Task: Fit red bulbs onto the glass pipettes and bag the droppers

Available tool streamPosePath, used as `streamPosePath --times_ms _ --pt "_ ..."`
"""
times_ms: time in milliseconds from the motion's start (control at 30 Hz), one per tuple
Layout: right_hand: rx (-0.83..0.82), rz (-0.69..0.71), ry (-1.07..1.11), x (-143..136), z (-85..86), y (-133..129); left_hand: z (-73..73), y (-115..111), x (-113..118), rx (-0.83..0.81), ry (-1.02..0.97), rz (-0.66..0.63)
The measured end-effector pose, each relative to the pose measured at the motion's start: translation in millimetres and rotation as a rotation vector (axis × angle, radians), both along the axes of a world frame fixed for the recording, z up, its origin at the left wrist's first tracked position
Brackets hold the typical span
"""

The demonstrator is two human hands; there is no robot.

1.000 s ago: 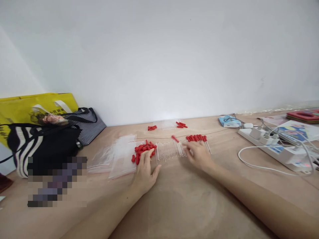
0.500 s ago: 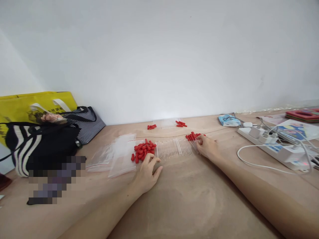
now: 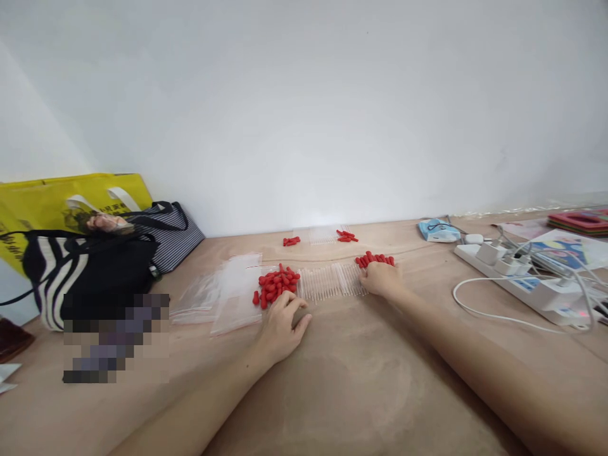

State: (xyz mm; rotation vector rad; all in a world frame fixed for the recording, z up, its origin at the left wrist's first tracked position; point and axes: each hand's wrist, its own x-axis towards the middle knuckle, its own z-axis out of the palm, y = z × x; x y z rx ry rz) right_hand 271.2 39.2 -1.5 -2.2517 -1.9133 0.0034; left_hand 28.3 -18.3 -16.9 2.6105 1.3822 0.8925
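My left hand (image 3: pixel 284 323) rests on the table, its fingers loosely bent and its thumb held apart, with nothing seen in it. Its fingertips are at the near edge of a pile of small red bulb-shaped pieces (image 3: pixel 275 283). To the right of that pile lies a row of thin, clear stick-like tubes (image 3: pixel 325 283). My right hand (image 3: pixel 384 280) is curled at the row's right end, its fingertips hidden beneath it. What it holds, if anything, cannot be seen. Just beyond it is a line of more red bulb-shaped pieces (image 3: pixel 375 258).
Clear zip bags (image 3: pixel 237 294) lie left of the red pile. Farther back, another bag (image 3: pixel 323 234) lies between two small red groups. Dark bags (image 3: pixel 104 272) and a yellow bag (image 3: pixel 28 202) stand left. A power strip (image 3: pixel 517 282) with cables and a blue mask (image 3: pixel 437 230) are right.
My right hand has moved slightly left and its fingers have curled under, over the right end of the tube row. My left hand has stayed nearly still. The view has shifted a little.
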Motion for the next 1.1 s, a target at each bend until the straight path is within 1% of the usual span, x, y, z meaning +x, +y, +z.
streamPosePath --times_ms 100,233,333,400,467,533,600,667,767,833,933,1000,1033,1100 --pt "-0.014 -0.010 0.016 0.1 0.9 4.8 3.7 5.4 -4.0 0.048 0.011 0.079" --pt "-0.022 -0.009 0.032 -0.2 1.1 6.9 18.0 21.8 -5.3 0.053 0.023 0.181" --pt "-0.022 -0.005 0.035 -0.8 3.7 5.0 32.4 41.6 -3.4 -0.009 0.115 0.267" --pt "-0.025 0.011 0.032 -1.9 5.8 0.9 40.8 58.8 -4.4 -0.095 0.173 0.372" --pt "0.014 0.063 0.015 -4.1 6.2 -6.5 47.0 78.6 -8.2 -0.168 0.187 0.478" --pt "0.113 0.158 -0.010 -7.7 3.8 -17.0 50.1 98.6 -12.9 -0.275 0.201 0.584" --pt "0.234 0.265 -0.030 -12.1 -1.5 -29.1 50.1 115.7 -16.0 -0.370 0.210 0.674" --pt "0.319 0.355 -0.044 -16.0 -7.8 -40.3 47.6 128.1 -16.1 -0.424 0.210 0.728" --pt "0.383 0.444 -0.053 -19.0 -15.8 -51.3 43.0 138.7 -12.2 -0.456 0.198 0.763" --pt "0.395 0.490 -0.040 -19.0 -19.4 -54.5 43.1 141.7 -9.1 -0.457 0.181 0.767" --pt "0.394 0.583 0.002 -18.1 -23.6 -55.7 50.8 137.1 -5.3 -0.392 0.137 0.732" --pt "0.402 0.657 0.042 -17.9 -26.1 -55.8 57.1 123.7 -3.0 -0.304 0.096 0.669" --pt "0.409 0.691 0.062 -18.1 -27.3 -55.8 58.7 113.0 -1.7 -0.256 0.076 0.625" --pt "0.421 0.750 0.092 -18.7 -29.3 -55.8 55.9 84.9 0.6 -0.180 0.041 0.513"
